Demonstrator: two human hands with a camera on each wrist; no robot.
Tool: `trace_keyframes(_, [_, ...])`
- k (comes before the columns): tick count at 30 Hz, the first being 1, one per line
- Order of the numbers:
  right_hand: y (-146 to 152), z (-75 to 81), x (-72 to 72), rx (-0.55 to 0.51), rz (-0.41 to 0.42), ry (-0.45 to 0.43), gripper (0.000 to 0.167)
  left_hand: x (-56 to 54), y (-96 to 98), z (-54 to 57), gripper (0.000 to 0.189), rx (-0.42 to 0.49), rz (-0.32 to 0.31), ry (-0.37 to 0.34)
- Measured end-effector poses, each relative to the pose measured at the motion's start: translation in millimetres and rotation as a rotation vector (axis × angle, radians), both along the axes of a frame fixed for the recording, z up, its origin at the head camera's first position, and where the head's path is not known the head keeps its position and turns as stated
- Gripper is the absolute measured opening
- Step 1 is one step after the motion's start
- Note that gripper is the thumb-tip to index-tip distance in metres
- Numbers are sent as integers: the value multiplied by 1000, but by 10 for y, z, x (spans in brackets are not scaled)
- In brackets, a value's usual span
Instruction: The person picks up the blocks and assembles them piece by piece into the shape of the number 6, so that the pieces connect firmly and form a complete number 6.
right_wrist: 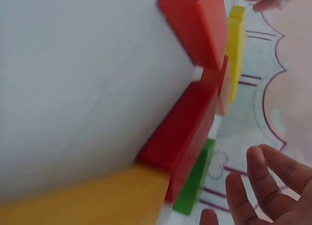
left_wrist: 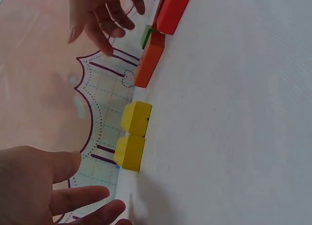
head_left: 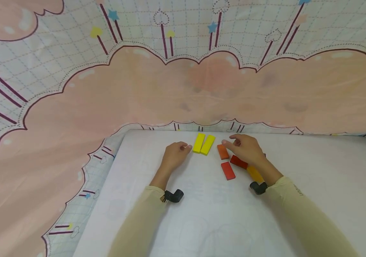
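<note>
My left hand [head_left: 175, 155] hovers beside two yellow blocks [head_left: 198, 142] that lie side by side near the far edge of the table. Its fingers are loosely bent and hold nothing; in the left wrist view they extend with gaps between them. My right hand [head_left: 247, 148] is over a cluster of blocks, thumb and fingers apart with nothing between them. Under and around it lie an orange block [head_left: 223, 151], a dark red block [head_left: 239, 162], a bright red block [head_left: 228, 171] and an amber block [head_left: 255, 174]. A green block [right_wrist: 195, 181], seen beside the dark red one, is mostly hidden in the head view.
The white tabletop [head_left: 202, 221] stretches out on both sides of the blocks. A pink and white patterned cloth [head_left: 183, 89] rises behind the table and hangs along its left side. Each wrist wears a black camera [head_left: 174, 196].
</note>
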State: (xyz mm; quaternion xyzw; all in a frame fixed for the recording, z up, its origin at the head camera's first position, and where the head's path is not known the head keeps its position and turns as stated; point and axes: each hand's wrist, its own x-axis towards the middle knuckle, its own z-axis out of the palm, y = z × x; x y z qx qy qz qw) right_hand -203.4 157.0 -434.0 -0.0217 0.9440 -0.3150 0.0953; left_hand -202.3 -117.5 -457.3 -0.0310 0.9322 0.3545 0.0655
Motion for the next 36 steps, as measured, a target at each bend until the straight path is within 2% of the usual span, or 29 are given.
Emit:
trace_keyframes(6, [-243, -23, -157, 60, -3, -52, 73, -92, 129, -22, 39, -3, 4, -19])
trace_keyframes(11, [-435, -97, -261, 166, 1, -39, 74, -118, 227, -23, 38, -22, 50, -60])
trace_keyframes(16, [-580, -179, -328, 263, 4, -53, 82, -150, 311, -41, 39, -88, 96, -89])
trace_keyframes(23, [-698, -254, -365, 303, 6, -52, 86, -181, 392, -21, 37, -194, 128, -98])
trace_keyframes(28, [-739, -238, -348, 291, -14, -39, 84, -163, 370, -8, 31, -193, 133, -63])
trace_keyframes(31, [-734, -235, -331, 256, -44, -29, 84, -144, 343, -29, 28, -181, 112, -17])
trace_keyframes(36, [-722, -218, -288, 166, -91, 21, 82, -90, 289, -79, 23, -67, 60, 52])
